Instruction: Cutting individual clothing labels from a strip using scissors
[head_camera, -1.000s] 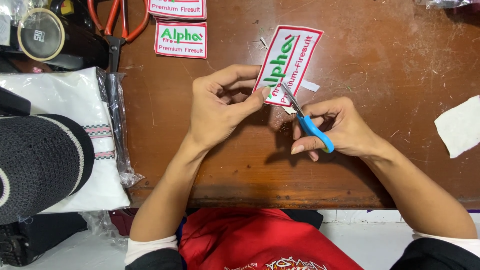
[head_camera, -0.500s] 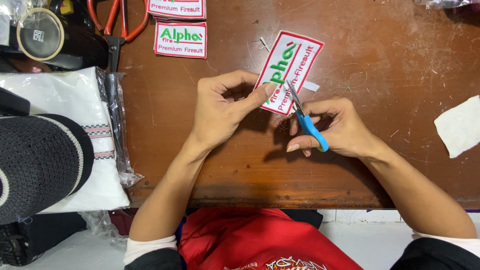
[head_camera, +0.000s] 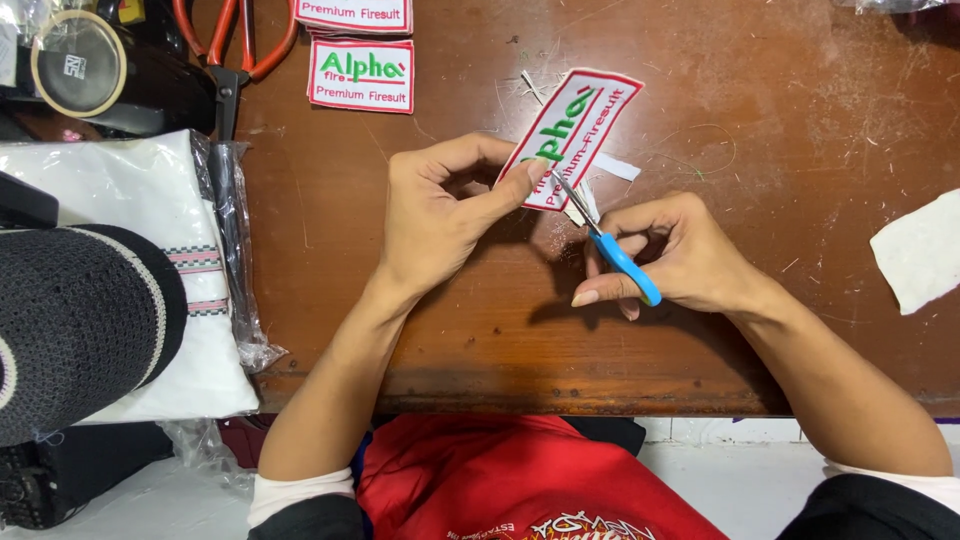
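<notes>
Hands meet over a brown wooden table (head_camera: 760, 110): the left hand (head_camera: 440, 215) pinches the lower end of a white, red-bordered patch (head_camera: 572, 135), its long axis slanting up toward the far right, while the right hand (head_camera: 680, 255) grips blue-handled snips (head_camera: 610, 245), blades touching the patch's lower edge.

Your left hand (head_camera: 440, 215) covers the lower corner of the embroidered patch (head_camera: 572, 135), and your right hand (head_camera: 675, 255) hides the blue scissor (head_camera: 610, 245) loops. The top edge cuts off the orange-handled shears (head_camera: 235, 45) and the upper patch (head_camera: 352, 14).
</notes>
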